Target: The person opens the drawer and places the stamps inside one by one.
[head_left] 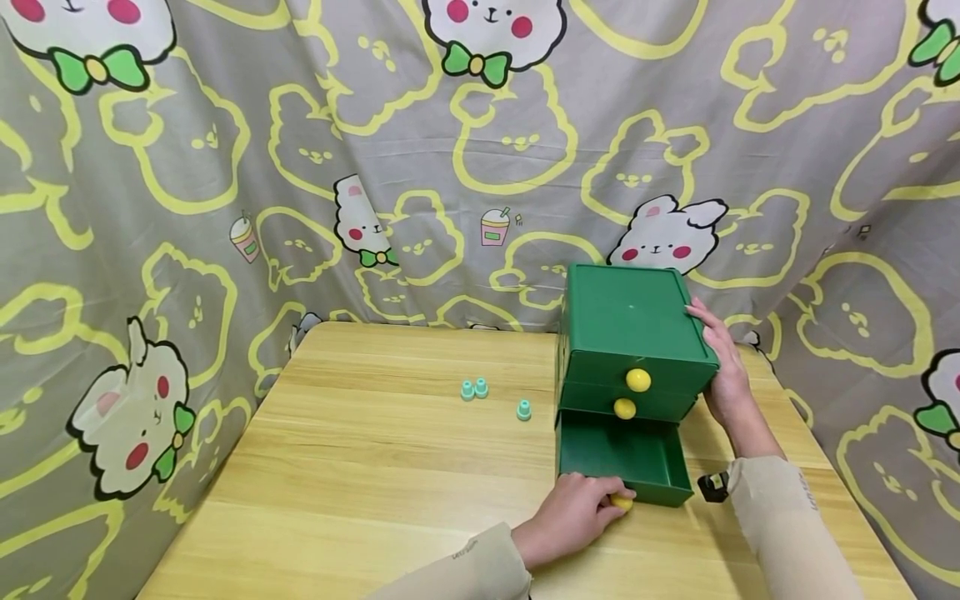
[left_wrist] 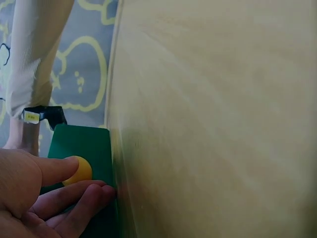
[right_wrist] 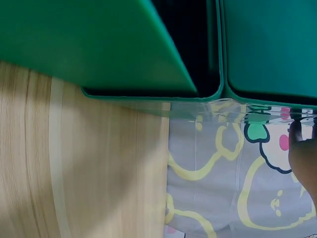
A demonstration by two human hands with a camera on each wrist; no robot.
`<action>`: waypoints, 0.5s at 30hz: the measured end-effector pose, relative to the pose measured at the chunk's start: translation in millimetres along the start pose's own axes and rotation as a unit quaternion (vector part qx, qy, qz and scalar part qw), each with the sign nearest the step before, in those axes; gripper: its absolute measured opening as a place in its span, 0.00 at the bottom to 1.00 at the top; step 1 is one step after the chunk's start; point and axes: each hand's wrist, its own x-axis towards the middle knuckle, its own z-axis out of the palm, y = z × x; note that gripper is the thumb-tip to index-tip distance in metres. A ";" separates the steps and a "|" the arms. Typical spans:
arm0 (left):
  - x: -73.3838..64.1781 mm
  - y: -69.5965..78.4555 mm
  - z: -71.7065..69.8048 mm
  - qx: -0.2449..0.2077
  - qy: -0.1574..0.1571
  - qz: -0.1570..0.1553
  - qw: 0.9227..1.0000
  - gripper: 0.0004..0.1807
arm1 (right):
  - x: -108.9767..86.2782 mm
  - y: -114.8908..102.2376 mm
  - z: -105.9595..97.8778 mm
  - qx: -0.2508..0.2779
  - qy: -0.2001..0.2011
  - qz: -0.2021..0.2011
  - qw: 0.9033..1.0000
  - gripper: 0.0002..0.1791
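A green drawer cabinet (head_left: 628, 312) stands on the right part of the table. Its bottom drawer (head_left: 671, 490) is pulled out, and I see into the drawer from above. My left hand (head_left: 568, 512) pinches that drawer's round yellow knob (left_wrist: 83, 170) between thumb and fingers. Against the cabinet's right side rests my right hand (head_left: 725, 375), its fingers extended near the top edge. The upper two drawers are closed, each with a yellow knob (head_left: 638, 380) on its front. In the right wrist view only a bit of the right hand (right_wrist: 305, 166) shows.
Two small turquoise cone-shaped pieces (head_left: 474, 389) stand side by side on the wooden table (head_left: 360, 467), left of the cabinet. A third turquoise piece (head_left: 524, 410) is closer to the cabinet. A patterned grey curtain (head_left: 405, 167) hangs behind the table and along its sides.
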 end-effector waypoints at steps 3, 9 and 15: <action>-1.3 1.3 0.1 -0.001 -0.004 0.001 1.000 0.11 | 0.0 -0.3 -0.2 -0.002 -0.001 0.001 1.000 0.27; -5.5 6.3 1.1 0.004 -0.014 0.008 1.000 0.10 | -0.3 0.1 -0.4 -0.001 -0.003 -0.001 1.000 0.27; -12.7 12.8 3.2 0.018 -0.023 0.028 0.999 0.11 | 0.4 0.9 0.5 0.004 -0.003 -0.006 1.000 0.27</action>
